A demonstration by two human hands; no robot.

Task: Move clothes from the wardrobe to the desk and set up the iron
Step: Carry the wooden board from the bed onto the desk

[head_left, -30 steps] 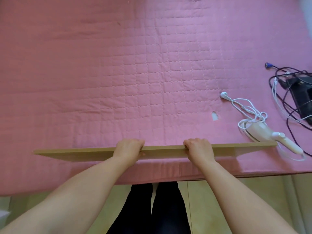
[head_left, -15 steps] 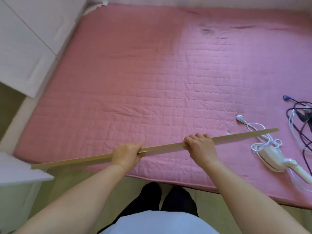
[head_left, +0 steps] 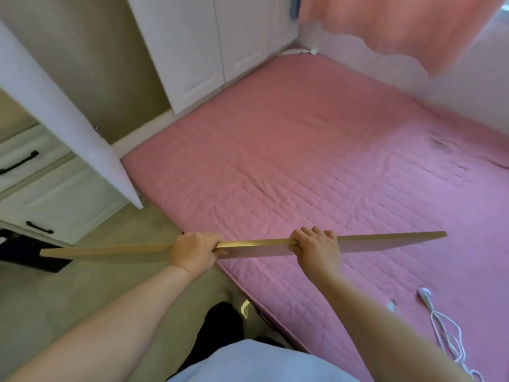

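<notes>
Compared with the earlier frames, the wooden board [head_left: 256,245] is lifted clear of the pink quilted mat [head_left: 316,175] and carried leftward, so its left end now overhangs the floor [head_left: 96,285] and the iron is out of view.

The left hand [head_left: 194,250] grasps the board's near edge, fingers curled over it. The right hand [head_left: 316,248] grasps the same edge further right, fingers wrapped over the top. The board's long axis runs left to right across the body, nearly level, with its right end slightly higher. It lies between both hands, so neither arm is nearer. Its left end points toward the white drawer unit [head_left: 41,194].

A white power cord [head_left: 446,332] lies on the mat, lower right. Beyond it, an open white wardrobe door [head_left: 68,128] projects at left. Closed white cabinet doors [head_left: 209,45] stand behind the mat. A pink curtain [head_left: 399,26] hangs at upper right. No clothes are visible.
</notes>
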